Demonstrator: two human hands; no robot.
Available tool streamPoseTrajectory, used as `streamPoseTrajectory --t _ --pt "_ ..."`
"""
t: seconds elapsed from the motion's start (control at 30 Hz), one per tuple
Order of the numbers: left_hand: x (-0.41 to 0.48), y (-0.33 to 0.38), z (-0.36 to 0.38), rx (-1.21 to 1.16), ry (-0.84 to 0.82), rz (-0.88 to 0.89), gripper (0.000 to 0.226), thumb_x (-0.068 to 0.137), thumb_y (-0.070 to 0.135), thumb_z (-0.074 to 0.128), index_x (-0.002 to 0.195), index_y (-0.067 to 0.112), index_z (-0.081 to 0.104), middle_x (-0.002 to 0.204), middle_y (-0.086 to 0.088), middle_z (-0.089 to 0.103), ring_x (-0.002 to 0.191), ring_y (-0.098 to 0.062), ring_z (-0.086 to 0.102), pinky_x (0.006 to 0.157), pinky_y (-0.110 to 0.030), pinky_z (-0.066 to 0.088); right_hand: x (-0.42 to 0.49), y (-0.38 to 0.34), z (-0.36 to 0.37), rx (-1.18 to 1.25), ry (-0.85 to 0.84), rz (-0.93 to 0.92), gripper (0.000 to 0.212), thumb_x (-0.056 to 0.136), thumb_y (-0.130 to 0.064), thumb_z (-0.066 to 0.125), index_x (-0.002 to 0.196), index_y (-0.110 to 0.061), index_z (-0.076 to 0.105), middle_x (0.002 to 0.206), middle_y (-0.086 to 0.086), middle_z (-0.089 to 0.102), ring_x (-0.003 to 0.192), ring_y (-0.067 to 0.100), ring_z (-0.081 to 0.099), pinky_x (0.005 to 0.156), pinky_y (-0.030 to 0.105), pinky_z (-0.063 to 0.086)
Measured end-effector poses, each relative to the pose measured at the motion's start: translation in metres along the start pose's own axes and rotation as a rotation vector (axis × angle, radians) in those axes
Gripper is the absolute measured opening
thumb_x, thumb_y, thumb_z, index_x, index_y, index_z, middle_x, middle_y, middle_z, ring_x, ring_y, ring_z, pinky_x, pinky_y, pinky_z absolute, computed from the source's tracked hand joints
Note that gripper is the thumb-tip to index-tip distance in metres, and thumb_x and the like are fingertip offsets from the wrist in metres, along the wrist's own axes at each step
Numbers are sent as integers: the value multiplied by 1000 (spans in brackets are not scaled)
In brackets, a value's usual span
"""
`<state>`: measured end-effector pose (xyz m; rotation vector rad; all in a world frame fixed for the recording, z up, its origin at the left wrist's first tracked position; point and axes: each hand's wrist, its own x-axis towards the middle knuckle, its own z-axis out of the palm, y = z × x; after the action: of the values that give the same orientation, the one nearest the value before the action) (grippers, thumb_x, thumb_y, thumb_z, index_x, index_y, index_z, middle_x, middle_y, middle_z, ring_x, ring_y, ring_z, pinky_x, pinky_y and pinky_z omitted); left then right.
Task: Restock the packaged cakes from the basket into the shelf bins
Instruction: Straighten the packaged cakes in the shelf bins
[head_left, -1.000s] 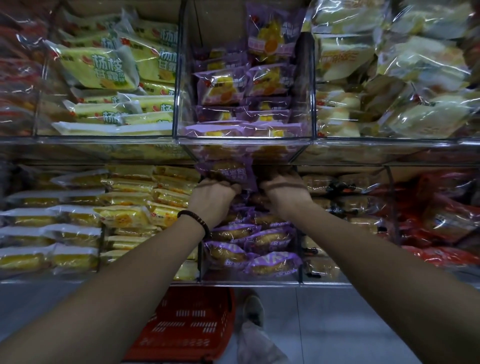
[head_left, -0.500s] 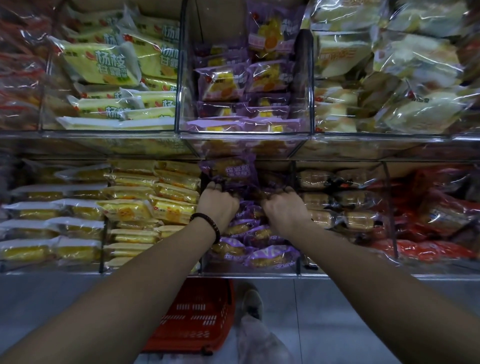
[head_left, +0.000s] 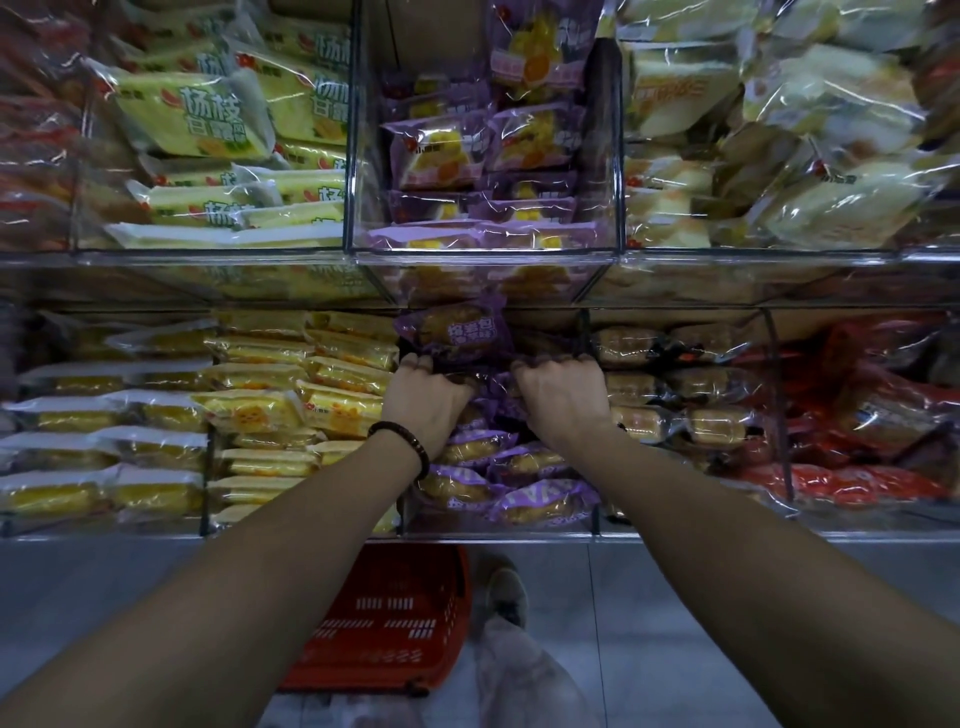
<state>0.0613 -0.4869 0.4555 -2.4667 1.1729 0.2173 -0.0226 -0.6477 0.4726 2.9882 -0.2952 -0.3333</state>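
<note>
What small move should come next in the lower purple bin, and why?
Probably press the purple cake packs down and release: the left hand and right hand both grip them inside the lower middle bin, atop its pile.

Dim, murky light; white glare streaks on plastic wrappers (head_left: 810, 104); wide-angle bowing, soft edges.

glossy plastic cake wrappers (head_left: 457, 332), clear bins (head_left: 483, 257)

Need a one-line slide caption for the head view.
Left hand and right hand grip purple cake packets in the lower middle bin, red basket below.
</note>
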Motion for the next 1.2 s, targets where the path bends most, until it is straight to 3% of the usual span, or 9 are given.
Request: streamPoseTrajectory --t 0.1,0.23,0.47,0.6,0.67,0.73,0.83,1.03,1.2 --pt "0 -1 -1 14 -1 -23 44 96 21 55 133 45 56 99 -1 78 113 -32 61 100 -45 38 5 -1 -6 22 -14 -31 19 95 -26 67 114 -29 67 103 -1 74 92 27 74 64 32 39" --pt "6 2 -4 55 -16 -58 36 91 20 63 122 39 60 94 0 77 109 -31 60 98 -45 37 1 -6 -2 19 -68 -45 26 98 -6 58 115 -24 69 106 2 71 94 28 72 64 35 43" --pt "11 4 -4 59 1 -52 30 92 22 63 120 35 63 101 1 77 114 -31 59 102 -44 37 1 -6 10 71 -86 -83 30 95 -5 59 119 -21 68 116 5 68 97 30 71 65 35 45" --pt "3 -10 -15 -9 101 -5 43 90 25 71 131 32 61 115 0 72 107 -29 66 96 -43 46 -1 8 3 175 -94 -70 37 91 -24 72 126 -20 61 117 8 64 100 34 70 70 40 54" --pt "-7 -16 -22 -79 158 -9 49 87 25 74 133 31 59 119 -2 69 103 -28 67 90 -42 49 -11 18 -4 200 -32 -70 41 90 -27 69 129 -20 59 117 9 62 100 34 69 70 39 55" --pt "-22 -14 -23 -123 176 36 41 90 28 70 130 29 60 116 -1 67 98 -26 66 87 -41 48 -26 23 -8 185 1 -120 38 86 -27 65 123 -19 62 111 7 64 98 32 67 74 39 58" --pt "-42 0 -17 -131 116 138 38 89 35 69 126 30 60 118 1 64 103 -25 63 88 -40 43 -47 20 -8 144 -111 -199 43 81 -34 67 122 -21 62 106 4 66 99 28 65 76 35 54" --pt "-40 24 -8 -178 61 17 45 82 35 80 122 29 61 120 1 67 110 -24 64 91 -40 46 -57 3 8 36 -208 -221 44 84 -37 73 124 -20 63 124 6 66 119 29 58 96 39 48" --pt "-39 33 5 -240 64 -51 44 78 24 80 118 32 65 113 4 71 108 -22 66 96 -38 44 -57 -9 20 -64 -188 -198 35 85 -28 72 119 -22 66 117 4 72 122 31 55 101 41 45"
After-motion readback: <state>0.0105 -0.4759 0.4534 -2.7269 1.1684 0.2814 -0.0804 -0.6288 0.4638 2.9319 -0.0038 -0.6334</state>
